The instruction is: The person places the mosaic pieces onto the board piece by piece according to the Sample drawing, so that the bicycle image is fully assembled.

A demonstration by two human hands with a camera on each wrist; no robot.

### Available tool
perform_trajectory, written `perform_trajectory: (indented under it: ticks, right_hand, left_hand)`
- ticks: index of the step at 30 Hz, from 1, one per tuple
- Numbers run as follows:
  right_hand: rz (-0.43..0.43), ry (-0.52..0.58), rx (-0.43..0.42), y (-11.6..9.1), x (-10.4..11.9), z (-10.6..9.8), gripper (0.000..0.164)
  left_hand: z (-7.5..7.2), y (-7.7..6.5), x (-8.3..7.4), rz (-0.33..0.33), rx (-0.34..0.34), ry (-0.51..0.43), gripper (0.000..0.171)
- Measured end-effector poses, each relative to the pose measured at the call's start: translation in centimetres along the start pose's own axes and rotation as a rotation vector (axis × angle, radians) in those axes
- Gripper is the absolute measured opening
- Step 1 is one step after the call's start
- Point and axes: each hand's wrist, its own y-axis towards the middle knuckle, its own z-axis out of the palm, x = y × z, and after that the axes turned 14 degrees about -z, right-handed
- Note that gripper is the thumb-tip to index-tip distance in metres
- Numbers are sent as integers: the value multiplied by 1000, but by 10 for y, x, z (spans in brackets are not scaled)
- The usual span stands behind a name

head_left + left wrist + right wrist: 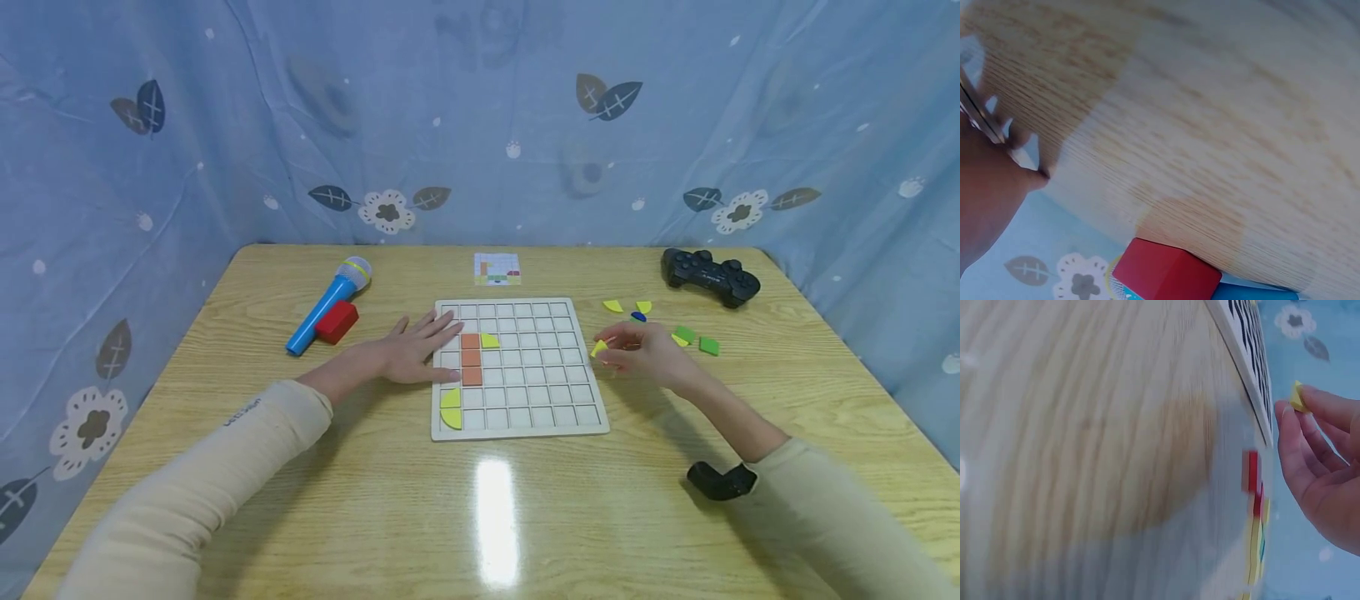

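A white grid board lies mid-table. My left hand rests with spread, straight fingers over its left edge. Three orange square tiles stand in a column on the board, with a yellow quarter-round tile beside the top one. Two more yellow tiles sit in the lower left cells. Just off the board's right edge, my right hand pinches a yellow tile between thumb and fingertips. In the left wrist view, the left hand shows at the board's edge.
Loose yellow, green and blue tiles lie right of the board. A small pattern card lies behind it. A black game controller is at the back right. On the left, a red block touches a blue toy microphone.
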Motion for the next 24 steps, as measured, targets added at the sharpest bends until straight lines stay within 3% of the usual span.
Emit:
perform_trajectory:
  ticks: [9,14,24]
  right_hand:
    - [23,46,139,21,16,32,32]
    - [10,95,173,30,28,52,23]
    - [32,145,246,41,41,81,22]
  left_hand:
    - [-1,-1,-2,-12,9,-10,90]
    - [0,-1,0,-5,3,-8,90]
    - [1,0,0,-10,-3,4,90]
